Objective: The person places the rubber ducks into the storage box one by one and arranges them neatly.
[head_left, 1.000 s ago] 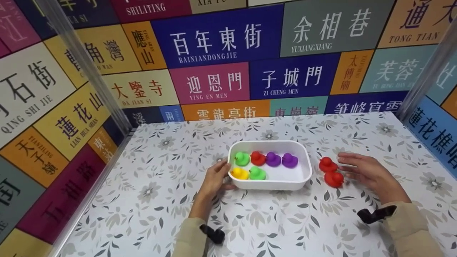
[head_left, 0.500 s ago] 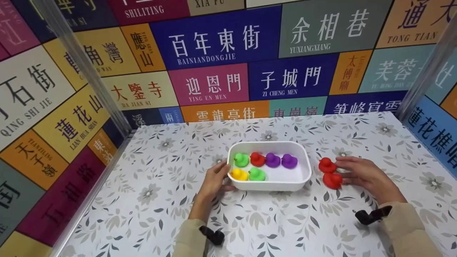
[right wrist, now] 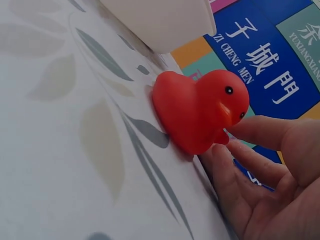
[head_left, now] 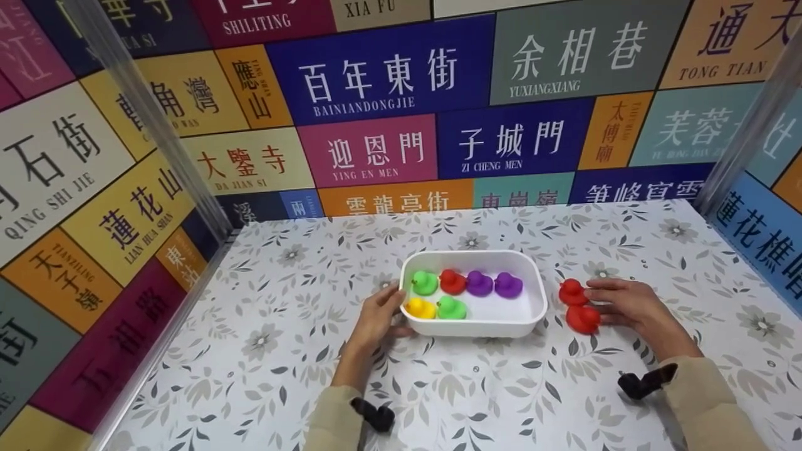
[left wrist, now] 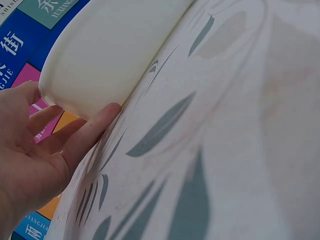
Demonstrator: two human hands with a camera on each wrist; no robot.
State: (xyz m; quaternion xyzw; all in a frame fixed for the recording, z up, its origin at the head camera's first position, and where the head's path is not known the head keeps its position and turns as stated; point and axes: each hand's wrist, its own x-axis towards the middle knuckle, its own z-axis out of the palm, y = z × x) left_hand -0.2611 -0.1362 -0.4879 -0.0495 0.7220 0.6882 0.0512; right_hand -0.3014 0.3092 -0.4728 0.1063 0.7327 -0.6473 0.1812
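Observation:
A white tray [head_left: 476, 326] holds several rubber ducks: green [head_left: 425, 283], red [head_left: 452, 282], purple [head_left: 480, 283] and yellow [head_left: 421, 308] ones among them. My left hand [head_left: 378, 315] holds the tray's left end, fingers bent around it from the rim down to the base. To the right of the tray, two red rubber ducks sit together on the table, a far one [head_left: 571, 292] and a near one [head_left: 583, 319]. The fingertips of my right hand [head_left: 633, 305] touch them from the right. In the right wrist view one red duck [right wrist: 195, 110] stands before these fingers.
A floral cloth [head_left: 489, 388] covers the table. Walls with coloured street-name panels [head_left: 382, 75] rise behind it and at both sides. Inside the tray, bare white floor [head_left: 501, 309] shows at the near right.
My right hand has moved left, up against the two red ducks, which have shifted slightly left. The left hand has stayed at the tray's end.

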